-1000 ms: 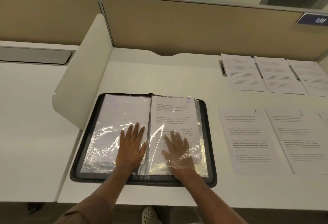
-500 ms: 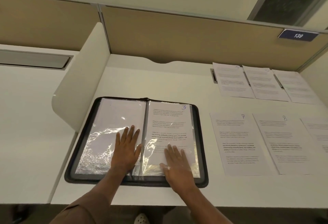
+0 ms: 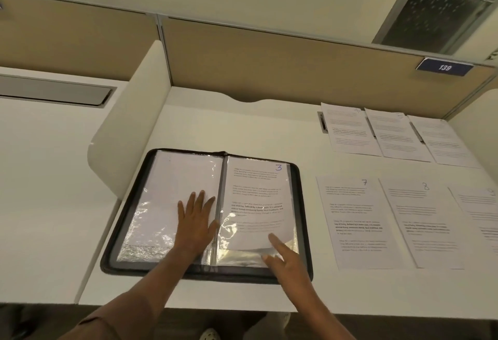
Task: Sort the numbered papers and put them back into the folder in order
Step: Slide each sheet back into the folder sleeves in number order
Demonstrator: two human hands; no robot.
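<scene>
Head view, nearest first: the right hand (image 3: 289,261) reaches over the lower right corner of the open black folder (image 3: 304,205) on the white tabletop (image 3: 242,124), index finger out straight, the other fingers loosely bent and gripping nothing, while the left hand (image 3: 194,226) lies flat with straight fingers on the left plastic sleeve (image 3: 161,205). Under the right sleeve sits the paper marked 3 (image 3: 258,199). Right of the folder lie papers 7 (image 3: 355,221) and 8 (image 3: 423,224), with three more sheets (image 3: 390,135) in a row behind them.
</scene>
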